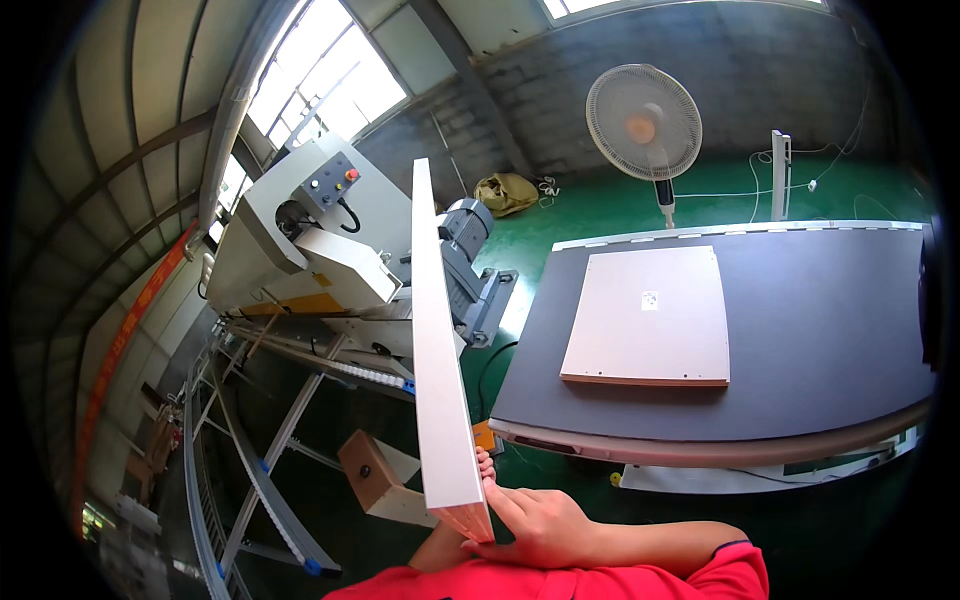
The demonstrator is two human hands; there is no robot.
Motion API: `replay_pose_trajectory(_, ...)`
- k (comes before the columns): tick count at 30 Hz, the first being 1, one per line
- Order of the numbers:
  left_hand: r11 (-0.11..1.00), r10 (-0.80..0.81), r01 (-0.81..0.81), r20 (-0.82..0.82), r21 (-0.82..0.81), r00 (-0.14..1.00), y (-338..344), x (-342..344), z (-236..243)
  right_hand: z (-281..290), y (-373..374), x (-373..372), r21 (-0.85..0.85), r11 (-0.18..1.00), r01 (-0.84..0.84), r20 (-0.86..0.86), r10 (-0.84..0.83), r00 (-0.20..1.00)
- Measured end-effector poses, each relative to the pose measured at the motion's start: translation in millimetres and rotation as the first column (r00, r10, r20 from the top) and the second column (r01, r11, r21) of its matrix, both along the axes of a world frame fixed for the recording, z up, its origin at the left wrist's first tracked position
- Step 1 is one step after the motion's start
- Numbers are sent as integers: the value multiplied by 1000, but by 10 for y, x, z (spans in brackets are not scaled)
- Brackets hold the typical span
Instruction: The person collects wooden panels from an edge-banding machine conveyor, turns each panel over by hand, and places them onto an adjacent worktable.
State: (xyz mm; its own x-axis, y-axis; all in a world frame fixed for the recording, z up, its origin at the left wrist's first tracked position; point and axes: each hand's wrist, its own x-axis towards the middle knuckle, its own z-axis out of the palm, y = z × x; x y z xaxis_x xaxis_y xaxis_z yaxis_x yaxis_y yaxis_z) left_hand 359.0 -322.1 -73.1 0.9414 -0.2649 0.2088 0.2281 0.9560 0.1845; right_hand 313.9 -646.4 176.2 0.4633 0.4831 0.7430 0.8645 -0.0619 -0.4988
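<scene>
A long white board or stack of boards (440, 350) stands tilted up in front of me, seen along its narrow side. Its near end shows brown, layered edges. My right hand (540, 525) grips the near end, fingers on the right face and thumb low by the end. Most of my left hand (486, 464) is hidden behind the board; only its fingertips curl into sight at the right side, above my right hand. To the right, white panels with brown edges (648, 315) lie on a dark-topped table (800, 330).
A pale machine (330, 230) with a button panel and a grey motor (466, 230) stands ahead left. Metal roller rails (270, 490) run at the left, beside a brown-and-white box (375, 475) on the floor. A standing fan (645, 125) is behind the table.
</scene>
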Motion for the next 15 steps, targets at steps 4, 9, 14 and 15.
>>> replay_pose_trajectory(4,945,276,-202,-296,258,915,-553,-55,585,-12,-164,-26,42,998,41,37,-43,998)
replay_pose_trajectory(9,958,-4,56,-182,280,983,-730,172,597,-87,-437,72,182,982,39,-138,-14,990)
replay_pose_trajectory(14,794,152,-39,-135,607,979,-1009,581,1093,-426,-1004,249,492,851,186,-474,82,877)
replay_pose_trajectory(15,811,108,12,-169,585,980,-1067,685,1174,-444,-1117,244,656,726,209,-548,267,792)
